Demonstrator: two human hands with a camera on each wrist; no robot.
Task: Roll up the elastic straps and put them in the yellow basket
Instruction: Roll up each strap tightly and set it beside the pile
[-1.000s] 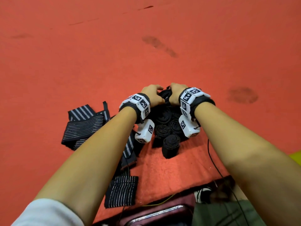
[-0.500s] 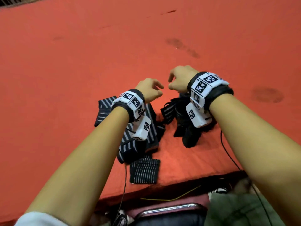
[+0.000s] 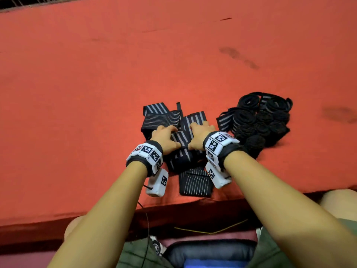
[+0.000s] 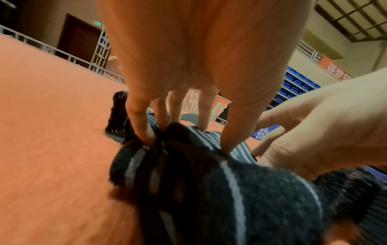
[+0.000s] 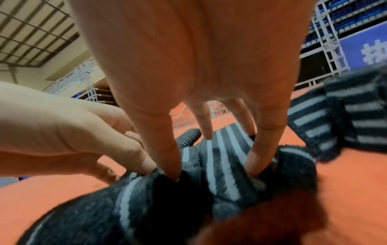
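A heap of flat black straps with grey stripes [image 3: 160, 118] lies near the front of the red table. My left hand [image 3: 166, 135] and right hand [image 3: 201, 130] sit side by side on the top strap [image 3: 180, 140]. In the left wrist view the left hand's fingers [image 4: 144, 132] and thumb dig into a fold of this strap [image 4: 230, 190]. In the right wrist view thumb and fingers [image 5: 259, 159] pinch the same strap [image 5: 224, 165]. A cluster of several rolled straps [image 3: 264, 120] stands to the right. No yellow basket is in view.
Another flat strap [image 3: 195, 183] lies close to the table's front edge [image 3: 77, 213]. The red cloth [image 3: 135, 64] stretches far back and to both sides. Below the edge are a yellow cable [image 3: 212, 230] and a dark chair seat [image 3: 210, 252].
Both hands left the rolled cluster, rose with nothing held, then came down to its left onto the flat striped straps and took hold of the top one.
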